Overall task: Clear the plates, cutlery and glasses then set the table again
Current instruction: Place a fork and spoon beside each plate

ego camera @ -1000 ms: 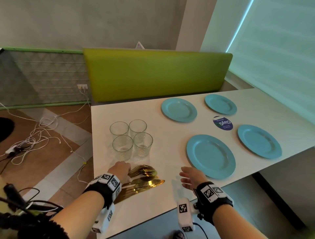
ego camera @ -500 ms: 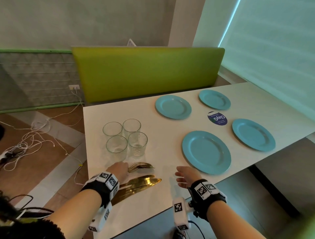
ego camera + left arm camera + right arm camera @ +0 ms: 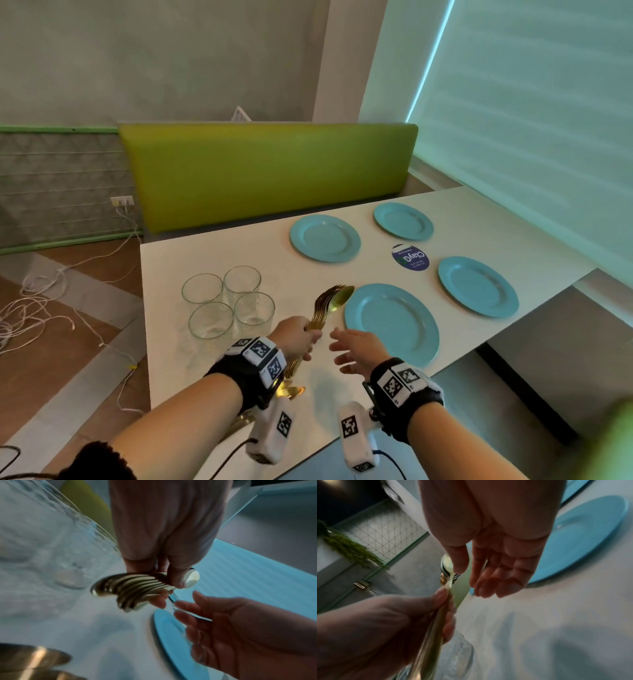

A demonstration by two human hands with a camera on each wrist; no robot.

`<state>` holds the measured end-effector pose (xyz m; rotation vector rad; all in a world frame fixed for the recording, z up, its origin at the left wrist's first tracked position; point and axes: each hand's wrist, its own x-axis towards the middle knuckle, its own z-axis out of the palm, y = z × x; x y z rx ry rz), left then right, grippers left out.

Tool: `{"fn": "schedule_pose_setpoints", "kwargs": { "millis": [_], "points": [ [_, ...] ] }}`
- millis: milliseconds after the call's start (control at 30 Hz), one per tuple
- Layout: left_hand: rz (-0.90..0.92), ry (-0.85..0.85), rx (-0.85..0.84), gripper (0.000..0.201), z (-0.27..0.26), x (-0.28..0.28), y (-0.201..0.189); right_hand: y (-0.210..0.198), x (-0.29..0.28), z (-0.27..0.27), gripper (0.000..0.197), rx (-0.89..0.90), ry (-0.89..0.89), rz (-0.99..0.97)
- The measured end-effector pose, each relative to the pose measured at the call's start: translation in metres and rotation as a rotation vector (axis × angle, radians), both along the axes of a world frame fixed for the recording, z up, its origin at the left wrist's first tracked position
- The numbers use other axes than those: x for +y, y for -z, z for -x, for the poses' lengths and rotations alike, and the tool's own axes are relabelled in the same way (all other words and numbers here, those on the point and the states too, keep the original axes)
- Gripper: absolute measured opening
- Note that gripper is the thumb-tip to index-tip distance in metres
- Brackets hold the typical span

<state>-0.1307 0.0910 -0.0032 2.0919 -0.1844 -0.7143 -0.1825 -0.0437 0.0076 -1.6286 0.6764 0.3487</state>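
Note:
My left hand (image 3: 301,339) grips a bundle of gold spoons (image 3: 330,301) by the handles, bowls fanned up and to the right above the white table (image 3: 171,260). In the left wrist view the spoon bowls (image 3: 133,588) fan out below my fingers. My right hand (image 3: 352,349) hovers open just right of the bundle, fingers straight, holding nothing. Gold knives (image 3: 291,390) lie on the table under my left wrist. Several clear glasses (image 3: 227,301) stand in a cluster to the left. Several blue plates lie to the right, the nearest plate (image 3: 394,325) beside my right hand.
A round blue sticker (image 3: 410,257) sits between the plates. A green bench back (image 3: 267,171) runs behind the table. White cables (image 3: 41,301) lie on the floor at the left. The table's near edge is just under my wrists.
My left hand has lifted the spoon bundle off the table and swung it up to the right. My right hand has moved in toward it. The knives stay on the table.

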Motion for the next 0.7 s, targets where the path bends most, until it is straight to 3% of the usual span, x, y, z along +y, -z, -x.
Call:
{"fn": "schedule_pose_setpoints", "kwargs": {
  "millis": [133,367,700],
  "points": [
    [0.109,0.075,0.035,0.027,-0.007,-0.03,-0.017,-0.014,-0.013,-0.01,0.022,-0.115,0.012,0.058],
    [0.241,0.089,0.124,0.011,-0.021,-0.074,-0.024,-0.018,-0.056,-0.022,0.026,-0.143,0.127,0.042],
    [0.184,0.002,0.17,0.017,-0.048,-0.153,-0.009,0.004,-0.142,-0.053,0.02,-0.077,0.088,0.117]
  ]
}}
